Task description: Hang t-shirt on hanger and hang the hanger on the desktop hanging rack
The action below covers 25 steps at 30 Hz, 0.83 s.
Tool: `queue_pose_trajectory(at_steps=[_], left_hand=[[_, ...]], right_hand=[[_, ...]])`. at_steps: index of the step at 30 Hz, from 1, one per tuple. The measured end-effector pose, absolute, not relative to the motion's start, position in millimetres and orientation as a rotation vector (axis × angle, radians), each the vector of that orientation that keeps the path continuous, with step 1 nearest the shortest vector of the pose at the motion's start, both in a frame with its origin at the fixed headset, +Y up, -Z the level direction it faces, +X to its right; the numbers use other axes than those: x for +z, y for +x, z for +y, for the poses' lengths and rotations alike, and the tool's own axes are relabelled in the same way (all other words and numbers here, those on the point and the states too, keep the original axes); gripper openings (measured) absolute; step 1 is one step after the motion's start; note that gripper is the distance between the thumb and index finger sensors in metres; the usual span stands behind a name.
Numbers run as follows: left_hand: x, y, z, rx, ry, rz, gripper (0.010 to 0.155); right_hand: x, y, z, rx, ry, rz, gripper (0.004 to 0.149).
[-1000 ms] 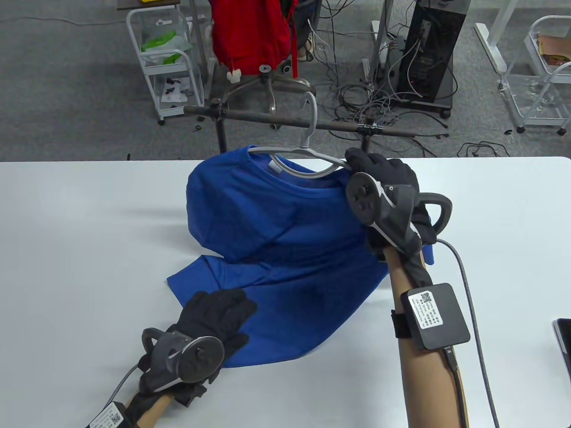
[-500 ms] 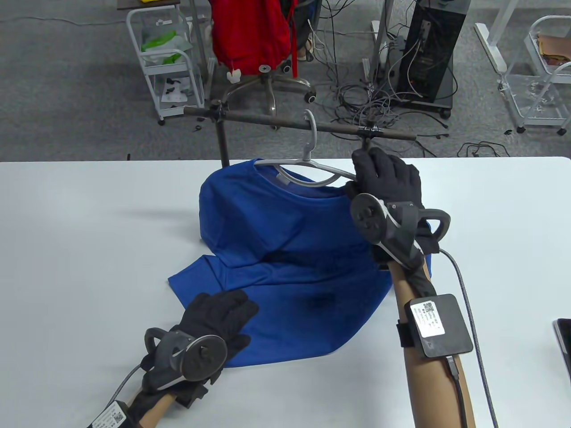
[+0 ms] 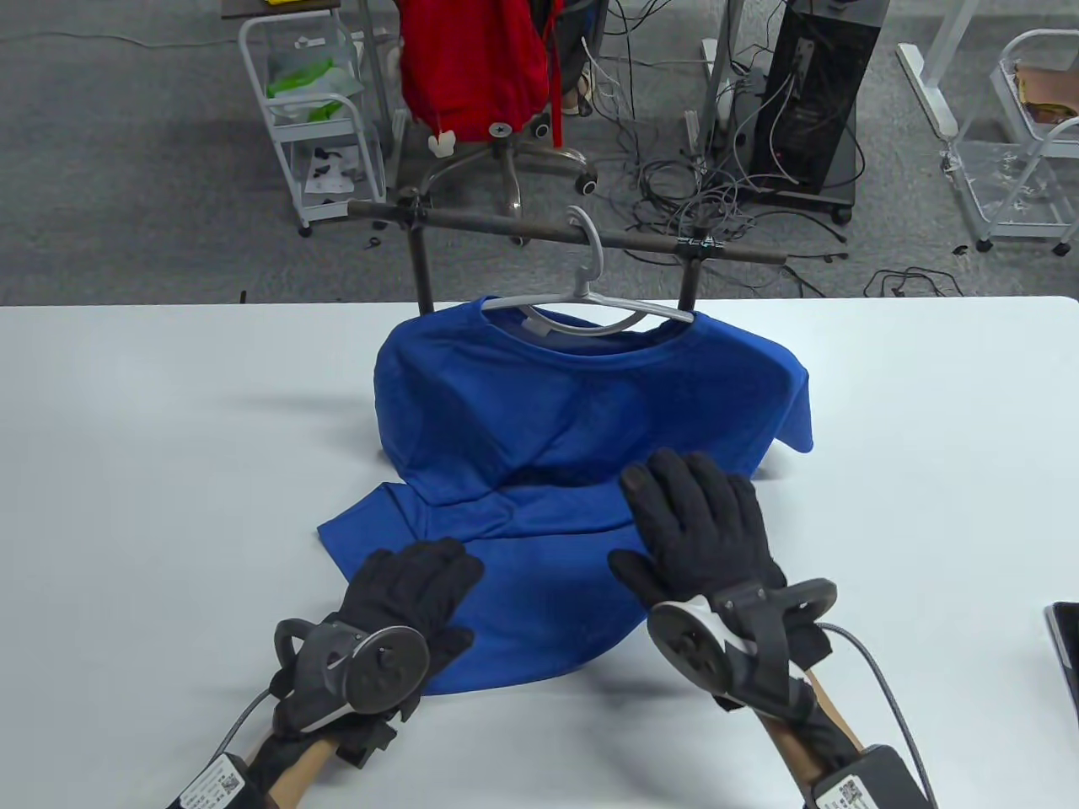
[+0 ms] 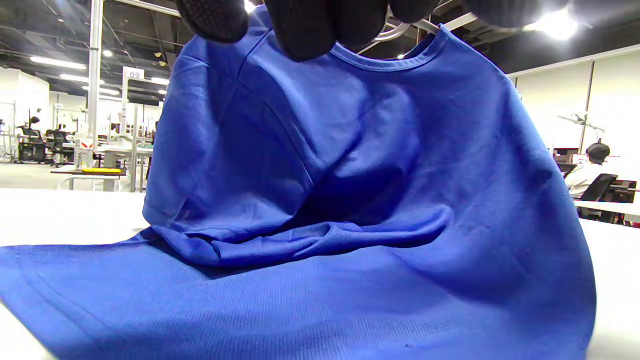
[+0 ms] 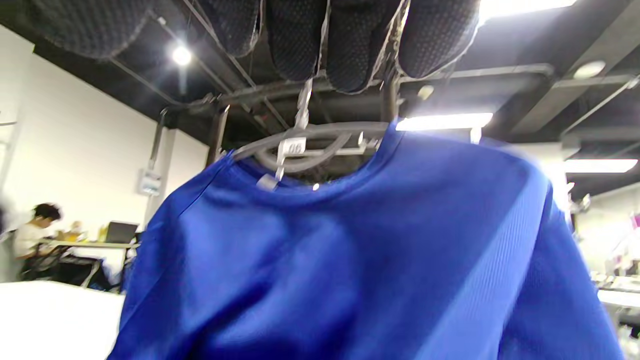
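While the blue t-shirt (image 3: 582, 404) sits on the grey hanger (image 3: 590, 308), hook over the rack bar (image 3: 556, 232), its lower half lies spread on the white surface (image 3: 152, 472). Your left hand (image 3: 413, 590) rests flat on the hem corner, fingers straight, gripping nothing. Your right hand (image 3: 700, 531) lies over the hem, fingers extended, also holding nothing.
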<state>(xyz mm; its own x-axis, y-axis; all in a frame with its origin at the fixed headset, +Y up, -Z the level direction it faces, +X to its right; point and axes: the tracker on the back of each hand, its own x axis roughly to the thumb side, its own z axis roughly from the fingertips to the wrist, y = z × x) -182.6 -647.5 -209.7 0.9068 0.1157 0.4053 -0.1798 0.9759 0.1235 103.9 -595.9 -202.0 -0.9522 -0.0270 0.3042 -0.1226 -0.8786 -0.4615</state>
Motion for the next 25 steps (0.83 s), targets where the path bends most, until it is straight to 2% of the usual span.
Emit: queue_pose_trajectory(at_steps=[3,7,12,17,25], left_hand=[[-210,-179,-652,0.156,0.168,-0.417,0.080],[-211,-172,-661,0.103,0.143,-0.417,0.083],[-215,-168,-670,0.069,0.095,-0.416,0.084],[-215,-167,-668,0.082,0.090,-0.417,0.084],[-211,-164,-668,0.088,0.100,-0.432,0.083]], right_hand=[[-194,99,-629,2.973,0.528,-0.598,0.083],[-191,91,-662,2.984,0.605,-0.481,0.084],[-191,87,-675,3.019,0.653,-0.493,0.083],[-194,86,-688,3.049,0.670,-0.409,0.082],[-197,86,-695,3.076,0.673,-0.332,0.080]])
